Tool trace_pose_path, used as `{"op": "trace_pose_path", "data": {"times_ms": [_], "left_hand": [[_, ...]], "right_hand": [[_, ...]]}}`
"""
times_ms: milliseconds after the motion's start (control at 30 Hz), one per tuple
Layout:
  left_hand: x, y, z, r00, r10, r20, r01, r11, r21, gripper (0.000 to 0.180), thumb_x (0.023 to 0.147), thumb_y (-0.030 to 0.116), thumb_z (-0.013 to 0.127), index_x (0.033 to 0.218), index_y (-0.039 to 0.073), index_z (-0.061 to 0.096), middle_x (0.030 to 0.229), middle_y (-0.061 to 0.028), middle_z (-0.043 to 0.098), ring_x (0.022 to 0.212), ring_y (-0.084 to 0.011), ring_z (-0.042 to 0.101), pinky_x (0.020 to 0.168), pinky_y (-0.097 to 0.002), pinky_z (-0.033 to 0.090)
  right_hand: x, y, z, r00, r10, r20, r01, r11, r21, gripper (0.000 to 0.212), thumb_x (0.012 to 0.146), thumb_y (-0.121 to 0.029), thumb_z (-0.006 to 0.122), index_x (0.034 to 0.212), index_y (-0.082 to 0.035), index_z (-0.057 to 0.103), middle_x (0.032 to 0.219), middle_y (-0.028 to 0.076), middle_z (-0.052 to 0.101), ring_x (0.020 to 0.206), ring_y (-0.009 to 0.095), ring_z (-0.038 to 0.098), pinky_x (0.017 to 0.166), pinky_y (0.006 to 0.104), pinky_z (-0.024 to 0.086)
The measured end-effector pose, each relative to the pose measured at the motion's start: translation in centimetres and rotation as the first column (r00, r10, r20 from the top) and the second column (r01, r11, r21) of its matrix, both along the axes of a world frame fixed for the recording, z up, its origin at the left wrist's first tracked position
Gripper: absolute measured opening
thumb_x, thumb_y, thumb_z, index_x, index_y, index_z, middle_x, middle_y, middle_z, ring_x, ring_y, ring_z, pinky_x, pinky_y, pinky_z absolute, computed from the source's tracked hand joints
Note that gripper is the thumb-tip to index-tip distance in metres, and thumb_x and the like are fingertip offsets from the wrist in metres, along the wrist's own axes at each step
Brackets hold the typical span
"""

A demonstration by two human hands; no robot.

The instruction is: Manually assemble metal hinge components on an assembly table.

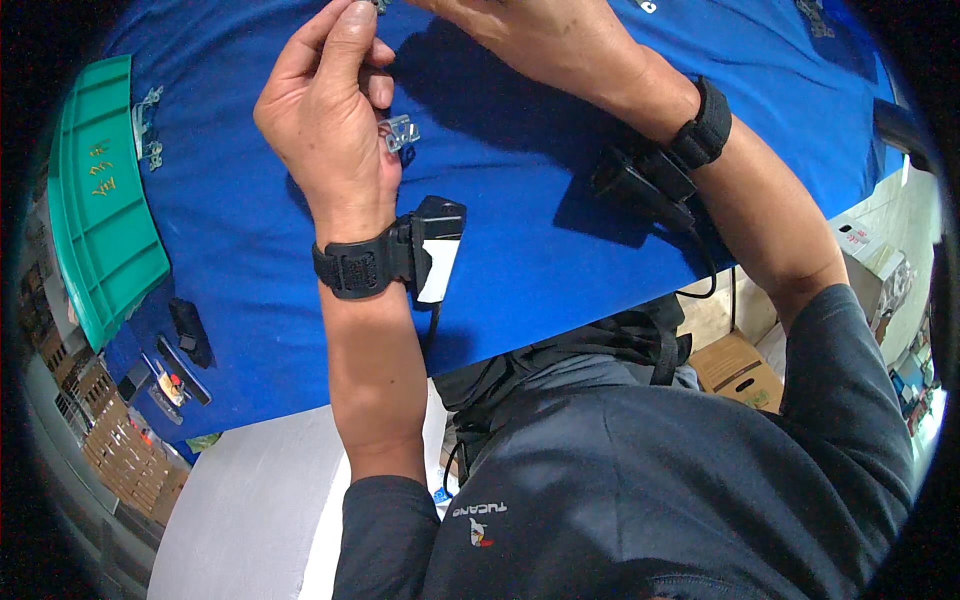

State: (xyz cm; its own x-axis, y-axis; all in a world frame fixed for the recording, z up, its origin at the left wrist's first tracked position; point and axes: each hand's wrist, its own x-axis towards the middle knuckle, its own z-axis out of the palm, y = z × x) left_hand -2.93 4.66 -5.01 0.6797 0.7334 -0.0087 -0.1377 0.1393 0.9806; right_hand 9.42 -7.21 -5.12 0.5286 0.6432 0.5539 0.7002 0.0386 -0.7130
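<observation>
My left hand (335,115) is raised over the blue cloth (520,260), its thumb and fingers pinched together at the upper edge. A small metal piece (381,5) shows at those fingertips, mostly cut off by the picture's edge. Against the palm side of the same hand is a shiny, clear-looking bracket (399,133); whether the hand holds it or it lies beyond, I cannot tell. My right hand (530,30) reaches in from the right toward the left fingertips. Its fingers lie outside the picture.
A green plastic bin (105,200) stands at the left, with small metal parts (150,128) beside it. Black strapped devices sit on both wrists, with cables. Small tools (180,370) and a black object (190,332) lie at the near left corner. A cardboard box (738,370) is below the table.
</observation>
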Motion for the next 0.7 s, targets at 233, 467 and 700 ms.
{"op": "trace_pose_path", "data": {"times_ms": [233,467,700], "left_hand": [[-0.1,0.0,-0.1,1.0,0.006,-0.005,-0.006,0.998,0.065,0.021,0.09,0.009,0.074,0.108,-0.002,0.071,0.082,-0.0089,0.071,0.062,-0.0089,0.062,0.043,-0.0182,0.041],[0.2,-0.5,0.1,1.0,0.022,-0.005,-0.022,0.998,0.057,0.02,0.09,0.01,0.074,0.107,-0.001,0.072,0.084,-0.008,0.071,0.061,-0.0078,0.061,0.042,-0.0173,0.039],[0.0,-0.2,-0.1,1.0,0.022,0.011,-0.023,0.999,0.038,0.018,0.09,0.009,0.074,0.105,-0.001,0.072,0.082,-0.0057,0.07,0.061,-0.0056,0.059,0.042,-0.0155,0.037]], "right_hand": [[-0.7,0.2,0.1,1.0,-0.026,0.001,0.026,0.999,-0.041,0.025,0.09,-0.015,0.067,0.075,0.002,0.057,0.065,0.023,0.057,0.06,0.039,0.06,0.054,0.0447,0.045],[0.0,-0.1,-0.2,0.997,-0.027,0.076,0.037,0.99,-0.134,0.028,0.091,-0.015,0.066,0.07,0.002,0.056,0.061,0.023,0.056,0.057,0.039,0.059,0.053,0.0463,0.044],[-0.5,-0.2,0.6,0.999,-0.033,-0.014,0.032,0.995,-0.094,0.03,0.091,-0.017,0.065,0.069,0.002,0.057,0.061,0.023,0.056,0.055,0.039,0.059,0.052,0.0455,0.044]]}}
